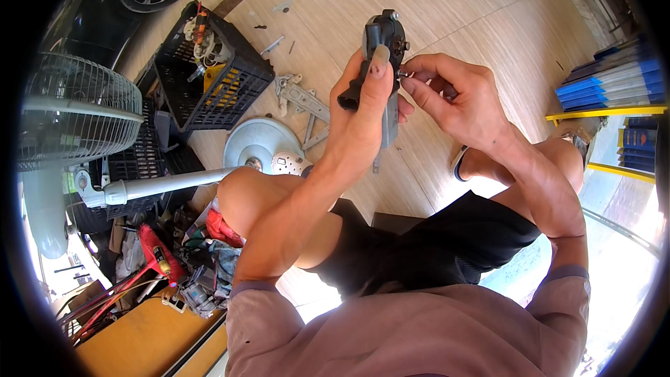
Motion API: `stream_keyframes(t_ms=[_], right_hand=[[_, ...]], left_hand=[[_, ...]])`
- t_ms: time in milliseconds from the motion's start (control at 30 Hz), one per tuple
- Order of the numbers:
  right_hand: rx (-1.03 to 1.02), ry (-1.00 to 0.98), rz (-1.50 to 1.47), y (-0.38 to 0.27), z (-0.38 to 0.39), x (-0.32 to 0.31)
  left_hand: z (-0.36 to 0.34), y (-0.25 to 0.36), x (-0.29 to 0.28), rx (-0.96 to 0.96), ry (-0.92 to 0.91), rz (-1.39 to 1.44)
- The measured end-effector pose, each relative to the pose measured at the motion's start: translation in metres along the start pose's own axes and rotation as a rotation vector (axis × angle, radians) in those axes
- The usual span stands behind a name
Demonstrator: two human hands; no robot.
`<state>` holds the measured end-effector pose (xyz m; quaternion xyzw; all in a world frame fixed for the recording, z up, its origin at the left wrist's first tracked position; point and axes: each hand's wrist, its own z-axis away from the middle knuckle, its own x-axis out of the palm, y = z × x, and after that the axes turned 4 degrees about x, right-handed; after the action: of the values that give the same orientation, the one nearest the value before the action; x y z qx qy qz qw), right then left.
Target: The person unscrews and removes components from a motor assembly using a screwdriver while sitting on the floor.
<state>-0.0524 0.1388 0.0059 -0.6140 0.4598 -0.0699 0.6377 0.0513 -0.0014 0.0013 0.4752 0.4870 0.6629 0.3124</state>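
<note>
My left hand (359, 115) is raised in front of me, wrapped round a black mechanical part (384, 29) with a grey lower section and bolt heads on its right side. The thumb lies along the near face of the part. Close against that right side, my right hand (464, 98) is closed in a pinch. At its fingertips is a small shiny metal piece (404, 75), which looks like a screw or pin; its exact kind is too small to tell. The far fingers of my left hand are partly hidden behind the part.
A black plastic crate (230, 91) with tools and parts stands at the left, beside a standing fan (84, 108) and its round base (255, 141). Metal brackets (307, 101) lie on the tiled floor. Blue books (607, 84) fill a yellow-edged shelf at right. Clutter lies lower left.
</note>
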Motion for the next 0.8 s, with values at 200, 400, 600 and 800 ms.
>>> stream_keyframes(t_ms=[200, 400, 600, 800], right_hand=[[-0.081, 0.055, 0.044, 0.011, 0.000, 0.003], [-0.063, 0.055, 0.013, 0.003, 0.000, 0.003], [-0.132, 0.084, 0.052, 0.010, -0.001, 0.004], [-0.108, 0.058, 0.020, 0.008, 0.001, 0.005]], left_hand=[[0.000, -0.001, 0.000, 0.015, 0.008, 0.000], [-0.001, -0.001, -0.001, 0.007, 0.007, 0.002], [0.001, -0.002, -0.001, 0.005, 0.006, -0.003], [0.001, -0.002, -0.001, 0.008, 0.008, 0.008]])
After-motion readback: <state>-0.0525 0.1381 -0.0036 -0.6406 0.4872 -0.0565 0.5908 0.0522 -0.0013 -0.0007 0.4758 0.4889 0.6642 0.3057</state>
